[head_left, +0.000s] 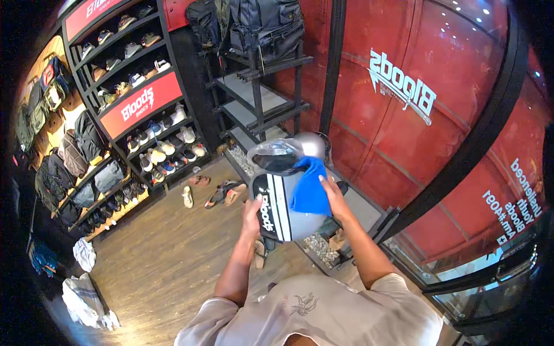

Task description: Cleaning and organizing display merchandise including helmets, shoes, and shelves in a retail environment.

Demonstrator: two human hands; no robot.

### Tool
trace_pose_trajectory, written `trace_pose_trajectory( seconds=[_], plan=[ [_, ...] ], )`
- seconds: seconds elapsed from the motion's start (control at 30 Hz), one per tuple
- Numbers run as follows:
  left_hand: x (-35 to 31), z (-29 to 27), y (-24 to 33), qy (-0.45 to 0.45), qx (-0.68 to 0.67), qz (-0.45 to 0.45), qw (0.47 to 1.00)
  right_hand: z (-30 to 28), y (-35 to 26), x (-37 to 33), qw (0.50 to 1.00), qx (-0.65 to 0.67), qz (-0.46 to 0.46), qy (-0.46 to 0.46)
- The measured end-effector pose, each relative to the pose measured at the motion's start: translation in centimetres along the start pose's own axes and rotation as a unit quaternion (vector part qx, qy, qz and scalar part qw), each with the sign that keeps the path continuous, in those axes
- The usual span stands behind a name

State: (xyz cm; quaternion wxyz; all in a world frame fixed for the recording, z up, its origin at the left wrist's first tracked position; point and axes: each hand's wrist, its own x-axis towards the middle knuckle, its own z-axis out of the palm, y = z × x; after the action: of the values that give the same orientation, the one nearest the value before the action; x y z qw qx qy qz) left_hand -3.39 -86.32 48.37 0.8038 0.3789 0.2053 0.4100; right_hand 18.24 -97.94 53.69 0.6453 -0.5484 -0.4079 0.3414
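Observation:
In front of me is a grey open-face helmet [309,226] with a black side panel, two white stripes and lettering. A smoky see-through visor [276,157] is at its far side. My left hand [251,218] is closed on the helmet's left edge, thumb on the black panel. A bright blue cloth [310,191] lies over the helmet's right part, and my right hand [334,199] presses it there, fingers partly hidden by the cloth. Just beyond the visor a shiny silver rounded surface [314,145] shows; I cannot tell whether it belongs to this helmet.
A black-framed rack with grey shelves [245,104] stands ahead, black backpacks [266,29] on top. Shoe shelves [141,52] and bags [86,138] line the left. Sandals [226,193] lie on the wooden floor [173,254]. Red-backed glass panels [398,150] rise at the right.

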Motion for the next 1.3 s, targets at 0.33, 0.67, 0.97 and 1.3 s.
trace_pose_trajectory(
  seconds=[0.33,0.67,0.97,1.3],
  plan=[
    [0.8,-0.9,-0.9,-0.013,0.008,0.019,1.000,-2.5,4.7,2.2,0.998,-0.027,-0.048,-0.016],
    [1.0,3.4,-0.5,0.036,-0.210,0.045,0.976,5.2,4.9,-4.7,0.801,0.593,0.079,-0.010],
    [-2.2,6.1,1.4,0.090,-0.227,0.025,0.969,0.9,-0.3,-3.7,0.984,0.076,-0.101,0.121],
    [-2.9,6.6,3.2,0.028,-0.264,0.043,0.963,3.4,-15.2,-4.8,0.742,-0.536,-0.403,-0.009]
  ],
)
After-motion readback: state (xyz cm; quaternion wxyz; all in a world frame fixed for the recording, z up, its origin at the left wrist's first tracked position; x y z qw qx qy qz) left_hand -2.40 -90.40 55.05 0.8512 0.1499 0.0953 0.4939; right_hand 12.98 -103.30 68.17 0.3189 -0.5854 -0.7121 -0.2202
